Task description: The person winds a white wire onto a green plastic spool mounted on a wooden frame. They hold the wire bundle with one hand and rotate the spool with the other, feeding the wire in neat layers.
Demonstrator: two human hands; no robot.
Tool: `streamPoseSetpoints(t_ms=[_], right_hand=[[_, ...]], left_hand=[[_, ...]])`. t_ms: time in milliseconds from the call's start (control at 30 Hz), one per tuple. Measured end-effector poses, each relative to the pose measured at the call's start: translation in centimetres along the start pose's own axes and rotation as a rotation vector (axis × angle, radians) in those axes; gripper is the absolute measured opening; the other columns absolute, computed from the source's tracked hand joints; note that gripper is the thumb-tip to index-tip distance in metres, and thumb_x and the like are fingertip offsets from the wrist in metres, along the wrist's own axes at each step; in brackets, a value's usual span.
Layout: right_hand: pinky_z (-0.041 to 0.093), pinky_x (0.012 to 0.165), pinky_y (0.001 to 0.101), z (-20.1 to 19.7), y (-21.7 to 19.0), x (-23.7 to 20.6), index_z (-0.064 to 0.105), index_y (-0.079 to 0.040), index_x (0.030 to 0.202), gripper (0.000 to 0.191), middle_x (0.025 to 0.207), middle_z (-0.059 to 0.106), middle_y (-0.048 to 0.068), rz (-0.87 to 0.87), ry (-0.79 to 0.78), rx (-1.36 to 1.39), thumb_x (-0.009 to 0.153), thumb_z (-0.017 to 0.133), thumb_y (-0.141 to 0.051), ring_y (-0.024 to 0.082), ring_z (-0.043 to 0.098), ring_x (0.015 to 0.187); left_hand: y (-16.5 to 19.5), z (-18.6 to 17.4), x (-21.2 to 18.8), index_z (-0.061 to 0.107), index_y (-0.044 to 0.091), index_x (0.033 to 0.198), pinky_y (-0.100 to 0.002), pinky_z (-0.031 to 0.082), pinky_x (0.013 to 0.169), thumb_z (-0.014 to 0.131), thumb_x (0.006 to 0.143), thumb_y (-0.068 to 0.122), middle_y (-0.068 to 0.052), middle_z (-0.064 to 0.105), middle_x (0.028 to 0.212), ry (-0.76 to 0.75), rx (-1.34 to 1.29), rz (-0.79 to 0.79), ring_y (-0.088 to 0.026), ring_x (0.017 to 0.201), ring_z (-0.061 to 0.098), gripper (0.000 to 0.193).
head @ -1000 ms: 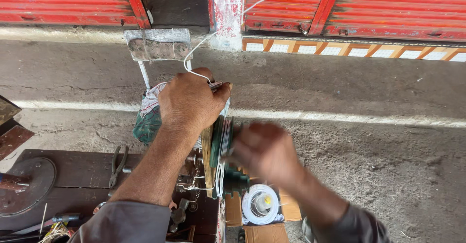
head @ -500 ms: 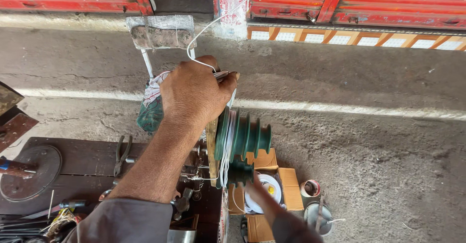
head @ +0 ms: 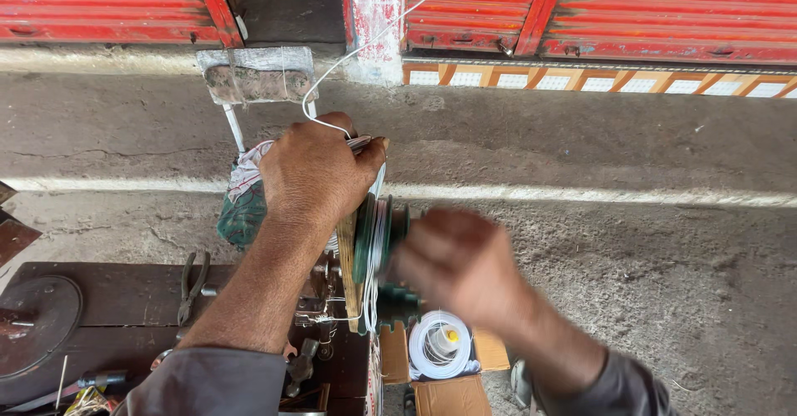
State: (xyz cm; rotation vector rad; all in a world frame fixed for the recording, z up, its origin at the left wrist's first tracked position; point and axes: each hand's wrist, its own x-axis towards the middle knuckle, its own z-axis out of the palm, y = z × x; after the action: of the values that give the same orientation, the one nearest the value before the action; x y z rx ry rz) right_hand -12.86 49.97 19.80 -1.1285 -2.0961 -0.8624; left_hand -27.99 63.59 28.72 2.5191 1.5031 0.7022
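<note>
My left hand (head: 320, 175) sits on top of a green grooved winding former (head: 378, 242) and pinches a thin white wire (head: 365, 46) that runs up and away to the top of the view. White wire turns lie in the former's grooves. My right hand (head: 457, 271), blurred by motion, is at the right side of the former, close against it; whether it grips a handle there I cannot tell. The former is mounted at the right edge of a dark wooden bench (head: 124, 300).
A spool of white wire (head: 438, 349) rests in an open cardboard box (head: 448, 395) under the former. Pliers (head: 193, 287) and a round metal disc (head: 37, 316) lie on the bench. A wrapped block on a post (head: 256, 75) stands behind. Concrete ground and red shutters (head: 623, 9) lie beyond.
My right hand dropped low out of sight half a second ago and has come back up to the right side of the former. The left hand has kept its place on top.
</note>
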Motion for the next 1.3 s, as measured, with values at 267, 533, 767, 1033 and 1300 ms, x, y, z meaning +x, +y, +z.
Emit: streamPoseSetpoints(t_ms=[267,533,767,1033,1300], right_hand=[[0.056,0.053,0.0275,21.4,9.0,-10.2,0.069,-0.004,0.082,0.033,0.072,0.067,0.002,0.949,0.016,1.074,0.089,0.079,-0.035,0.011,0.065,0.063],[0.056,0.050,0.0322,28.2,-9.0,-27.0,0.069,-0.007,0.083,0.028,0.075,0.069,0.002,1.848,-0.376,1.207,0.097,0.072,-0.032,0.013,0.066,0.059],[0.058,0.051,0.0305,12.3,-17.0,-17.4,0.069,-0.007,0.078,0.022,0.074,0.067,0.006,0.782,-0.416,0.736,0.094,0.079,-0.019,0.013,0.065,0.064],[0.057,0.060,0.0259,1.5,-2.2,-2.4,0.064,-0.016,0.080,0.024,0.072,0.057,0.000,-0.028,0.006,0.014,0.090,0.083,-0.027,0.011,0.060,0.067],[0.060,0.056,0.0285,18.1,9.4,-6.9,0.066,-0.009,0.084,0.029,0.076,0.071,0.002,1.022,-0.092,1.190,0.084,0.080,-0.034,0.011,0.068,0.065]], left_hand=[[-0.1,0.0,-0.3,0.072,0.014,0.096,-0.047,0.061,0.074,0.071,0.089,0.058,-0.010,0.075,0.082,-0.070,0.003,-0.043,-0.028,0.082,0.075,0.044],[-0.1,0.4,-0.3,0.073,0.017,0.094,-0.044,0.062,0.069,0.070,0.090,0.060,-0.006,0.074,0.077,-0.066,-0.010,-0.055,-0.023,0.078,0.075,0.044],[0.0,0.5,0.1,0.072,0.016,0.098,-0.043,0.063,0.065,0.067,0.092,0.062,-0.006,0.074,0.077,-0.092,0.029,-0.069,-0.022,0.077,0.076,0.047],[0.1,0.4,0.2,0.074,0.018,0.096,-0.047,0.060,0.071,0.071,0.088,0.062,-0.009,0.075,0.081,-0.037,0.047,-0.033,-0.027,0.081,0.074,0.045],[-0.6,0.9,0.1,0.073,0.016,0.091,-0.047,0.061,0.070,0.072,0.089,0.060,-0.008,0.074,0.077,-0.050,0.007,-0.048,-0.026,0.078,0.075,0.044]])
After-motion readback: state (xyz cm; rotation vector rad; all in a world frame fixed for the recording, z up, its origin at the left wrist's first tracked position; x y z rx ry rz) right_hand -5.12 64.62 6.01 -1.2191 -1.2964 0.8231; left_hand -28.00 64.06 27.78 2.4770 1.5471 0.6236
